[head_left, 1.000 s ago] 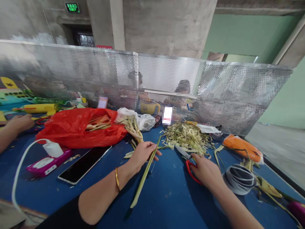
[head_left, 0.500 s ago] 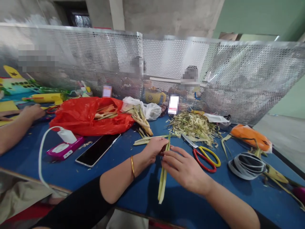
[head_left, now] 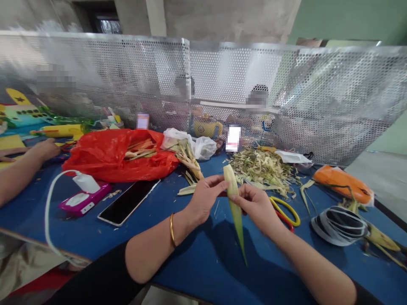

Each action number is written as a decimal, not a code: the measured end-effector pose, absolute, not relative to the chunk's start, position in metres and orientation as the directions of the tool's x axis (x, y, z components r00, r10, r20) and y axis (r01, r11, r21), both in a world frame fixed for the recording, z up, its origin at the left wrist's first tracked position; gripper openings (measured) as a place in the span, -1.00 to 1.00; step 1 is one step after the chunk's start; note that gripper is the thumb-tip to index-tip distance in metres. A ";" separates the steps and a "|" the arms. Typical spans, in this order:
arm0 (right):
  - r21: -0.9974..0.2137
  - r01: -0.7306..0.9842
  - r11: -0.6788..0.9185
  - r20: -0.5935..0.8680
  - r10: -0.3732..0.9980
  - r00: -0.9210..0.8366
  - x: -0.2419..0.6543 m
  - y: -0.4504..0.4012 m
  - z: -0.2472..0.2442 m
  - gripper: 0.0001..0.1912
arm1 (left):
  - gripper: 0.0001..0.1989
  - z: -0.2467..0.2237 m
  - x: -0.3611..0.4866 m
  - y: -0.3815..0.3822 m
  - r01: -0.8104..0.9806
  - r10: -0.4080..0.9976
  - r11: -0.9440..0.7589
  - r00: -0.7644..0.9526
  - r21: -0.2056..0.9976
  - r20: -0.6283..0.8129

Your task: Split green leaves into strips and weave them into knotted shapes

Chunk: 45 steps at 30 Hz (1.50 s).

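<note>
A long corn husk (head_left: pixel 236 220), pale at its blunt top and green toward its pointed lower tip, hangs above the blue table. Near its upper end, my left hand (head_left: pixel 205 199) pinches one edge between thumb and fingers. My right hand (head_left: pixel 259 207) grips the opposite edge slightly lower down. Scissors (head_left: pixel 288 214) with red and yellow handles lie behind my right wrist, their blades mostly hidden. Beyond my hands is a heap of shredded husk (head_left: pixel 262 171). A pale husk strip (head_left: pixel 187 190) lies just past my left hand.
A red plastic bag (head_left: pixel 95 154) holds dry husks. Left of my arm lie a phone (head_left: pixel 129 203) and a purple power strip (head_left: pixel 84 200) with a white cable. Wound white strip (head_left: pixel 338 226) and an orange pack (head_left: pixel 343 184) sit right. Another person's hand (head_left: pixel 47 150) rests far left.
The husk has been turned end for end: its green tip now points down and its pale end up. It shows a broader face. My right fingers have closed on its edge.
</note>
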State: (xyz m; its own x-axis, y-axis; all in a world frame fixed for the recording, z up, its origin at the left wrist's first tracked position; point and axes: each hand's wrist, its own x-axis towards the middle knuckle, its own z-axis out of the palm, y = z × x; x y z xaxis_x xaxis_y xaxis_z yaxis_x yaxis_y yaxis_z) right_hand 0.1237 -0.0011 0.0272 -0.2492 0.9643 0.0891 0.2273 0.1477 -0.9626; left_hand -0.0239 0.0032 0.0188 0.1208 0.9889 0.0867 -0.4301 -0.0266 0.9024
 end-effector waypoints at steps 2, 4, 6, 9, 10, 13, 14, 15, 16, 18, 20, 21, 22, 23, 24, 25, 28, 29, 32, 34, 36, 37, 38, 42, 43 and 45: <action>-0.956 0.252 0.152 0.098 0.972 -0.213 0.122 -0.002 0.019 -0.61 | -0.71 0.016 -0.024 0.004 -0.404 0.998 0.025 0.069 0.914 0.003; -0.960 0.240 0.146 0.098 0.975 -0.201 0.121 -0.003 0.018 -0.60 | -0.71 0.014 -0.025 0.005 -0.383 0.997 0.071 0.056 0.921 -0.053; -0.983 0.161 0.083 0.045 0.973 -0.229 0.121 -0.003 0.020 -0.60 | -0.71 0.014 -0.026 0.006 -0.343 0.995 0.089 0.069 0.935 -0.070; -0.999 -0.022 -0.046 -0.038 0.962 -0.269 0.122 -0.001 0.024 -0.61 | -0.71 0.015 -0.027 0.002 -0.259 0.979 0.127 0.186 0.957 -0.080; -0.995 -0.067 -0.070 -0.050 0.964 -0.261 0.123 0.001 0.025 -0.61 | -0.71 0.015 -0.027 0.001 -0.226 0.966 0.149 0.242 0.963 -0.093; -0.989 -0.119 -0.093 -0.065 0.973 -0.219 0.126 0.006 0.024 -0.64 | -0.71 0.015 -0.024 -0.004 -0.152 0.927 0.205 0.348 0.967 -0.142; -0.989 -0.116 -0.090 -0.063 0.975 -0.213 0.126 0.007 0.023 -0.65 | -0.73 0.014 -0.023 -0.004 -0.158 0.916 0.224 0.370 0.962 -0.153; -0.991 -0.108 -0.082 -0.058 0.976 -0.210 0.126 0.008 0.022 -0.66 | -0.75 0.013 -0.023 -0.004 -0.181 0.904 0.252 0.396 0.951 -0.164; -0.993 -0.095 -0.073 -0.052 0.977 -0.209 0.127 0.008 0.021 -0.66 | -0.78 0.012 -0.022 -0.004 -0.214 0.888 0.288 0.424 0.933 -0.177; -0.996 -0.064 -0.061 -0.046 0.976 -0.215 0.126 0.008 0.019 -0.66 | -0.80 0.010 -0.022 -0.002 -0.287 0.853 0.371 0.481 0.883 -0.203; -0.997 -0.045 -0.064 -0.052 0.971 -0.234 0.126 0.008 0.018 -0.66 | -0.80 0.009 -0.022 0.000 -0.339 0.835 0.432 0.500 0.836 -0.229; -0.996 -0.041 -0.073 -0.061 0.966 -0.251 0.126 0.008 0.017 -0.66 | -0.80 0.008 -0.022 0.000 -0.354 0.837 0.443 0.492 0.823 -0.239; -0.996 -0.040 -0.082 -0.069 0.961 -0.266 0.127 0.009 0.017 -0.66 | -0.81 0.008 -0.023 0.000 -0.361 0.843 0.444 0.477 0.820 -0.247; -0.995 -0.040 -0.087 -0.073 0.958 -0.278 0.127 0.009 0.017 -0.66 | -0.81 0.009 -0.023 0.000 -0.357 0.852 0.438 0.458 0.825 -0.254; -0.995 -0.040 -0.087 -0.072 0.955 -0.287 0.127 0.009 0.017 -0.66 | -0.80 0.009 -0.023 0.000 -0.344 0.862 0.424 0.436 0.838 -0.257; -0.996 -0.038 -0.081 -0.066 0.953 -0.294 0.128 0.009 0.017 -0.66 | -0.79 0.009 -0.023 0.001 -0.325 0.875 0.401 0.412 0.856 -0.253; -0.999 -0.015 -0.040 -0.033 0.956 -0.292 0.129 0.010 0.019 -0.66 | -0.74 0.009 -0.025 0.001 -0.261 0.912 0.324 0.341 0.909 -0.227; -1.000 0.001 -0.027 -0.026 0.957 -0.288 0.129 0.011 0.019 -0.66 | -0.74 0.009 -0.026 0.002 -0.241 0.919 0.307 0.325 0.920 -0.222; -0.998 0.064 -0.013 -0.031 0.958 -0.284 0.129 0.012 0.021 -0.68 | -0.72 0.006 -0.027 0.004 -0.199 0.922 0.296 0.316 0.934 -0.224; -0.995 0.096 -0.011 -0.037 0.959 -0.282 0.130 0.013 0.022 -0.70 | -0.73 0.004 -0.027 0.004 -0.198 0.925 0.287 0.310 0.937 -0.218; -0.993 0.116 -0.001 -0.032 0.962 -0.271 0.130 0.014 0.022 -0.72 | -0.72 0.003 -0.026 0.004 -0.220 0.937 0.270 0.285 0.937 -0.203; -0.992 0.124 0.006 -0.028 0.964 -0.266 0.130 0.014 0.021 -0.73 | -0.71 0.003 -0.025 0.004 -0.232 0.942 0.265 0.271 0.936 -0.200; -0.991 0.132 0.012 -0.024 0.965 -0.263 0.130 0.015 0.021 -0.73 | -0.70 0.003 -0.025 0.004 -0.238 0.944 0.267 0.262 0.934 -0.203; -0.987 0.158 0.042 -0.003 0.961 -0.276 0.131 0.016 0.015 -0.76 | -0.69 0.005 -0.026 0.004 -0.205 0.918 0.338 0.287 0.919 -0.274; -0.986 0.160 0.054 0.007 0.960 -0.280 0.131 0.017 0.013 -0.76 | -0.68 0.005 -0.026 0.004 -0.191 0.912 0.346 0.297 0.919 -0.282; -0.983 0.165 0.074 0.024 0.958 -0.284 0.131 0.018 0.010 -0.76 | -0.69 0.005 -0.027 0.004 -0.162 0.918 0.318 0.300 0.934 -0.260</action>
